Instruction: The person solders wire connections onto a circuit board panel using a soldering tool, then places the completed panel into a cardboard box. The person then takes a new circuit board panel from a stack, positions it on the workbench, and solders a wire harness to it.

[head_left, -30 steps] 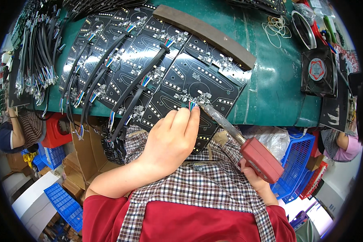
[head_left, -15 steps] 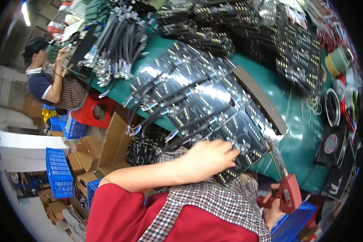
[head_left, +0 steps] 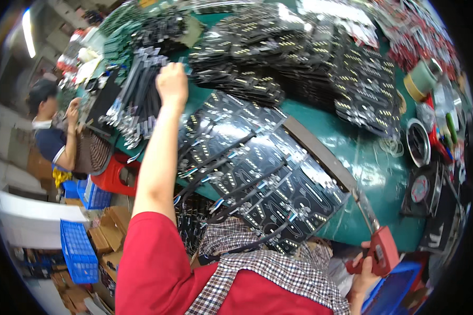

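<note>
My left hand [head_left: 172,83] reaches across the table to the upper end of a pile of dark cables [head_left: 136,97] with pale connectors. Its fingers are curled closed; whether a cable is between them is hidden. At the lower right, my right hand [head_left: 363,270] is wrapped round a red pistol-shaped soldering gun [head_left: 382,251], its long metal nose pointing up and left toward the table. Between my hands lies a panel of black circuit boards [head_left: 257,173], tilted on the green table, with several dark cables [head_left: 247,194] attached across it.
A brown bar [head_left: 320,152] runs along the panel's far right edge. Tall stacks of black boards [head_left: 263,47] stand behind. A tape roll [head_left: 423,79] and a round metal dish [head_left: 418,142] sit at right. A person [head_left: 55,128] works at far left near a red stool [head_left: 115,176].
My left hand has left the panel's near part and moved up and left to the cable pile. A cable now lies over the panel's near end. The right hand still grips the soldering gun.
</note>
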